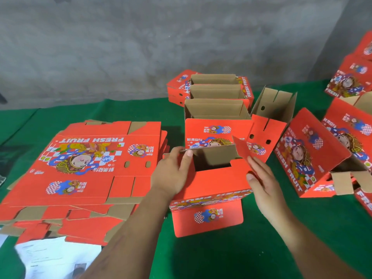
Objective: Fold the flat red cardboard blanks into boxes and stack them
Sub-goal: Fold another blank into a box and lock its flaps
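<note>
A half-folded red box [217,184] stands in front of me on the green table [251,248], its brown inside showing through the gap between its flaps. My left hand [173,174] grips its left side, thumb over the upper flap edge. My right hand [261,180] holds the right flap, fingers curled at its edge. A pile of flat red blanks [84,164] lies to the left. Folded boxes [217,109] stand nested in a row behind the one I hold.
More folded red boxes [314,154] lie tipped on the right side of the table, others stacked at the far right [354,77]. White printed paper [56,258] lies at the lower left. A grey wall [141,47] rises behind the table.
</note>
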